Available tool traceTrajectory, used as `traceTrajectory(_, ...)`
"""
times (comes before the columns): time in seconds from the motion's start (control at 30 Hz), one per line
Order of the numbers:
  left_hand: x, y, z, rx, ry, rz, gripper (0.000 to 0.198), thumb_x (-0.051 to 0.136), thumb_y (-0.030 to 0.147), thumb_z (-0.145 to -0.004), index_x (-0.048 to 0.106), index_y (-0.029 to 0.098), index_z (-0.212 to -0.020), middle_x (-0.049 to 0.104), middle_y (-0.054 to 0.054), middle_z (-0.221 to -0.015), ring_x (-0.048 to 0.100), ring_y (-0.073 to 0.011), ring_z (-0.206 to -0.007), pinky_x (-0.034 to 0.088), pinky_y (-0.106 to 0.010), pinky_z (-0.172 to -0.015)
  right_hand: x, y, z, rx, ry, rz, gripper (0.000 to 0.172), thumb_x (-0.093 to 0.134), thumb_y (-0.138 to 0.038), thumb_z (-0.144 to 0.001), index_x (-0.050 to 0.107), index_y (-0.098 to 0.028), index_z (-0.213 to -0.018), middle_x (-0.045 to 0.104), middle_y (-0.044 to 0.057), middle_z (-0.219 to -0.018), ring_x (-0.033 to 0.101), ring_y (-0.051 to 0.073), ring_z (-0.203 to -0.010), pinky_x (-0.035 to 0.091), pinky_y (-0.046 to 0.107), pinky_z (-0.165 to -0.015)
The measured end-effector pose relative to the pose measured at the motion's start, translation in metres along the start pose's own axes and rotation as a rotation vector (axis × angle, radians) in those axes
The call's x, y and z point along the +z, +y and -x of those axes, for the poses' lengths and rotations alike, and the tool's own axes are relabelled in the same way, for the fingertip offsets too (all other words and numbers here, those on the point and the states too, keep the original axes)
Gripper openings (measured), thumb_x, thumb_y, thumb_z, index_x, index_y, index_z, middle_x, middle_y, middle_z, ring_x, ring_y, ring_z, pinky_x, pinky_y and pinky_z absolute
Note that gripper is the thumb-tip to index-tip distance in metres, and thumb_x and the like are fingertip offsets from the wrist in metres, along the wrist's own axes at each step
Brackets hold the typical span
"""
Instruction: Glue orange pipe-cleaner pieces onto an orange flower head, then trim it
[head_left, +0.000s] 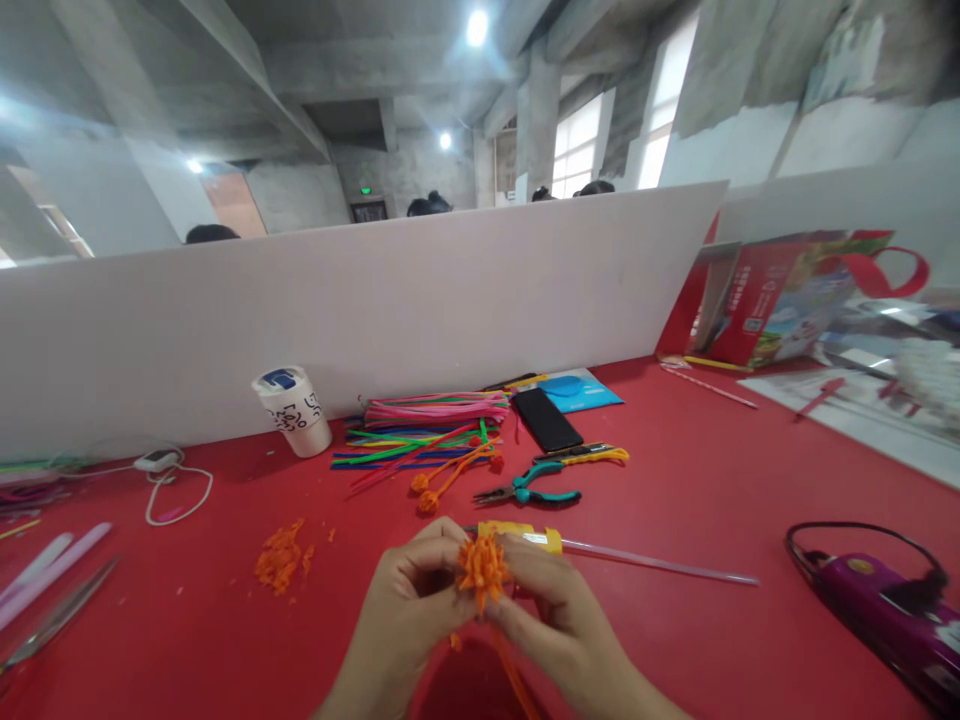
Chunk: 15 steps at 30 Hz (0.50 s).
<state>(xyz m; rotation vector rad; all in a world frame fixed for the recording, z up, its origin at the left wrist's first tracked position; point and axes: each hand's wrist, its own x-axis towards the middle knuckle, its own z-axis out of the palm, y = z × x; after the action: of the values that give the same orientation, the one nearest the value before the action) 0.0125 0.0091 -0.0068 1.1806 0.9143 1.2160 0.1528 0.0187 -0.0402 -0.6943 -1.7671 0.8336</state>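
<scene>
An orange spiky flower made of fuzzy pipe cleaner [482, 568] is pinched at its edges between my two hands, above the red table's near side. My left hand [409, 605] closes on it from the left with thumb and fingers. From the right, my right hand [566, 615] grips it too, thumb low against its base. An orange stem [514, 675] runs down below the flower. Just behind my fingers lies a yellow tool, probably a glue gun [550, 540], partly hidden, with a clear stick [660, 563] extending right. Orange fuzz clippings [279, 558] lie left of my hands.
Pliers [529, 487], a black phone [547, 420], coloured pipe cleaners [427, 430] and small orange pieces [429, 500] lie ahead. A white cup [294, 410] stands by the white partition [375, 310]. Scissors [64, 610] rest left, a purple corded device [885, 610] right.
</scene>
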Motion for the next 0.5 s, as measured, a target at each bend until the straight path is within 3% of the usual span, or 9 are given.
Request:
traceTrajectory(0.1, 0.0009, -0.0017, 0.0007, -0.130, 0.040, 0.092, 0.003, 0.071, 0.013, -0.058, 0.071, 0.016, -0.057, 0.052, 0.001, -0.064, 0.047, -0.0118, -0.063, 0.038, -0.022, -0.058, 0.0028, 0.0003, 0.0009, 0.105, -0.009, -0.064, 0.018, 0.051, -0.018, -0.079, 0.052, -0.019, -0.061, 0.056, -0.002, -0.062, 0.052, 0.012, -0.063, 0.039, 0.022, -0.059)
traceTrajectory(0.23, 0.0029, -0.0021, 0.0019, -0.276, 0.074, 0.253, 0.005, 0.068, 0.010, -0.054, 0.068, 0.014, -0.057, 0.055, 0.000, -0.060, 0.048, -0.0108, -0.059, 0.039, -0.021, -0.057, 0.0059, 0.0023, 0.0003, 0.052, 0.007, 0.054, 0.020, 0.048, -0.013, -0.075, 0.043, -0.020, -0.056, 0.050, -0.003, -0.059, 0.048, 0.012, -0.061, 0.036, 0.022, -0.058)
traceTrajectory(0.5, 0.0017, -0.0025, 0.0031, -0.277, 0.067, 0.275, 0.010, 0.069, 0.012, -0.054, 0.070, 0.013, -0.063, 0.056, 0.000, -0.064, 0.049, -0.0101, -0.061, 0.040, -0.019, -0.059, 0.0065, 0.0012, -0.0007, -0.031, -0.036, 0.155, 0.020, 0.044, -0.014, -0.077, 0.038, -0.021, -0.060, 0.050, -0.002, -0.061, 0.045, 0.013, -0.062, 0.036, 0.024, -0.061)
